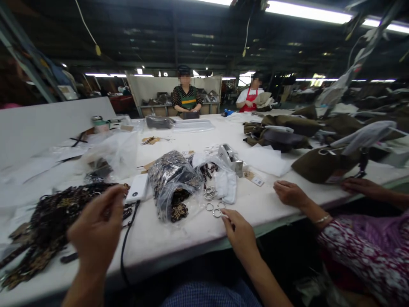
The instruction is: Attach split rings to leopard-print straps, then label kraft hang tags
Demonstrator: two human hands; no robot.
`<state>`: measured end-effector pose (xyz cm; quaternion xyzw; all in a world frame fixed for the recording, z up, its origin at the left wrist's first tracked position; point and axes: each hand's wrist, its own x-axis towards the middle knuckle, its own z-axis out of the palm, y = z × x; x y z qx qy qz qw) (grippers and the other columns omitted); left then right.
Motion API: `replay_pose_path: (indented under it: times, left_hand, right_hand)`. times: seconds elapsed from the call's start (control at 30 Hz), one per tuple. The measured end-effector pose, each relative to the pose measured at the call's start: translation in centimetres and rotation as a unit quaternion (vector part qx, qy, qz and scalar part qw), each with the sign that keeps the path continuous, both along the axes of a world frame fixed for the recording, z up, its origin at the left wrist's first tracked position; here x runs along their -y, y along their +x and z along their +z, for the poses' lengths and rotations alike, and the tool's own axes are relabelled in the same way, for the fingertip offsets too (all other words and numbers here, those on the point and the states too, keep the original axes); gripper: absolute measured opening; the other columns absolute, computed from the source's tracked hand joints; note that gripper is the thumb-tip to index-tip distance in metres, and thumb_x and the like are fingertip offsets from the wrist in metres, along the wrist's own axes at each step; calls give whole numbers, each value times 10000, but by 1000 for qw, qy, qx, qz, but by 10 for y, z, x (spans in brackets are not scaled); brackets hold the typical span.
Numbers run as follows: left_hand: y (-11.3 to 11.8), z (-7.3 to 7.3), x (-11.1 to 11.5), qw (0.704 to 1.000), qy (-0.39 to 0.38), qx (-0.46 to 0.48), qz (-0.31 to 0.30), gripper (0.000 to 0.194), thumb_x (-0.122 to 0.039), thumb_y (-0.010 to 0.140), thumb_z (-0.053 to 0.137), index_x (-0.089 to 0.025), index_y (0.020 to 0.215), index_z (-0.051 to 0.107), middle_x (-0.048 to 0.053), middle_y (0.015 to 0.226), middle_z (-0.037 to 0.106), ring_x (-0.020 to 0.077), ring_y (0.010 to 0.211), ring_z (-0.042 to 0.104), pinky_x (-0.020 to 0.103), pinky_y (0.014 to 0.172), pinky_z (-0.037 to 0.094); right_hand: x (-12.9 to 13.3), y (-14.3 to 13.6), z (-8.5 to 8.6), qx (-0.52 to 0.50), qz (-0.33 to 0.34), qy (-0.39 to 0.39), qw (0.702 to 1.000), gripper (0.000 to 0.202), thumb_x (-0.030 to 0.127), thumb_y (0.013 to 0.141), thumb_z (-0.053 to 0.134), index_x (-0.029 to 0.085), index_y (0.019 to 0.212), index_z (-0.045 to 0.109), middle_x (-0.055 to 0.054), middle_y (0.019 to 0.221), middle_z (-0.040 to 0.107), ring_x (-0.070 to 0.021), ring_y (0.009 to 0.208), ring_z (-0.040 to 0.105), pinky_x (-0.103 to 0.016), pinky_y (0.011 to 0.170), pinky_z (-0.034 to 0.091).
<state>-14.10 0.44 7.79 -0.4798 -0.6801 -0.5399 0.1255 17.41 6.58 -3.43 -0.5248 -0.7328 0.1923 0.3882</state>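
Reaching in over the near edge of the white table (191, 239), the right hand (239, 234) has its thumb and finger close together at the front loose ring (217, 217). I cannot tell if they pinch it or just touch it. Three shiny rings lie apart from each other, close to the near edge, and the rest sit in a small ring pile (210, 192) just behind them. So only a few are spread out, and the pile has many more. The left hand (96, 230) is up over the left part of the table, by a big messy heap of spotted straps (57, 209). Its thumb and finger look bent in, but it is blurry, so I cannot tell if it holds something. Between the hands is a clear bag (172, 170) with spotted things inside, and its mouth is open toward the near edge.
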Motion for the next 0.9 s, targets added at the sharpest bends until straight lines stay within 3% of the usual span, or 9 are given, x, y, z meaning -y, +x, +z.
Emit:
replay_pose_path:
  times: [0.1,0.17,0.23,0.33,0.43,0.57,0.7,0.77,0.9]
  left_hand:
    - [42,-42,-24,957,-156,-116,-217,214,-327,880,603,-275,1039,736,10,1050,767,213,930,717,280,884,537]
    - [57,-64,-41,919,-243,-183,-251,252,-239,882,577,-268,1084,723,40,1154,737,240,1013,690,314,899,534]
    - [63,-73,-52,891,-307,-237,-235,329,-176,840,613,-253,1149,696,61,1228,702,268,1060,650,358,908,527]
    - [64,-70,-59,860,-365,-275,-225,388,-158,821,642,-240,1200,665,60,1267,679,274,1083,607,372,920,505]
    - [64,-62,-60,843,-396,-289,-221,291,-149,882,556,-225,1128,691,59,1207,707,259,1033,630,350,886,501]
    - [66,-60,-57,847,-411,-291,-168,347,-120,927,440,-206,1172,670,105,1038,746,272,908,680,359,763,517]
    - [67,-62,-57,855,-385,-298,-179,285,-219,899,569,-214,1169,663,94,1163,713,280,1053,642,352,835,502]
    - [68,-62,-59,850,-382,-306,-195,275,-224,863,627,-209,1132,676,83,1194,706,279,1100,620,345,872,488]
    - [67,-60,-64,844,-390,-315,-193,213,-223,884,585,-235,1054,714,62,1039,760,264,973,676,320,777,501]
  right_hand:
    - [-17,-13,-2,83,-16,9,996,273,239,946,521,188,1163,678,-120,1177,676,-271,1078,633,-381,901,513]
    - [-23,-18,-3,114,-16,5,993,238,233,937,543,217,1126,686,-95,1150,674,-257,1026,644,-346,828,520]
    - [-27,-18,-3,117,-7,0,993,196,232,935,546,235,1067,691,-70,1099,678,-233,975,652,-312,784,511]
    - [-28,-14,-5,88,-4,-5,996,157,220,914,556,229,1022,671,-53,1050,683,-213,918,655,-293,766,496]
    - [-27,-8,-10,34,-9,-11,999,145,188,886,553,221,981,657,-38,984,698,-202,840,657,-298,760,489]
    - [-26,-3,-18,-56,14,-20,998,149,234,886,565,232,965,691,-32,954,737,-214,864,681,-306,801,500]
    - [-26,1,-21,-109,60,-5,992,206,273,906,558,221,996,736,-56,1016,752,-227,962,688,-321,887,499]
    - [-27,4,-20,-112,75,-5,991,232,267,913,542,217,1012,745,-53,961,757,-208,871,701,-304,835,518]
    - [-21,9,-16,-127,93,-11,988,296,237,921,491,210,1088,734,-39,847,734,-171,721,674,-266,719,526]
